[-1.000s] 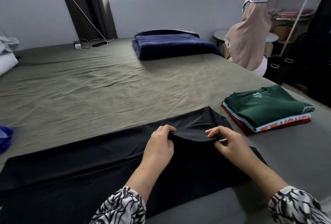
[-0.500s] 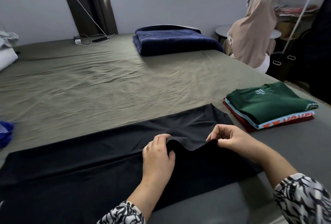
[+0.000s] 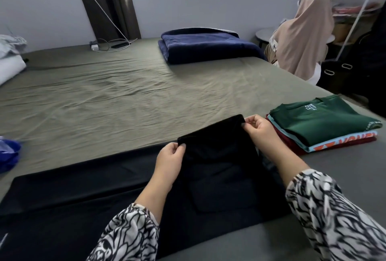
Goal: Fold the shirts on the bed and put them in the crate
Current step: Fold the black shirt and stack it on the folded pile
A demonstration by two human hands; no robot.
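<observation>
A long black shirt lies folded lengthwise across the near edge of the bed. Its right end is lifted off the bed. My left hand pinches the lifted edge at its near corner. My right hand pinches the same edge at its far corner. The raised flap hangs between both hands above the rest of the shirt. To the right sits a stack of folded shirts, a green one on top of a light blue and a maroon one. No crate is in view.
A folded navy blanket lies at the far side of the bed. A person in beige sits beyond the right edge. Blue fabric sits at the left edge, white bedding far left. A charger and cables lie near the curtain.
Both hands gripped the shirt's right end and raised it off the bed, carrying it up and toward the left over the rest of the shirt.
</observation>
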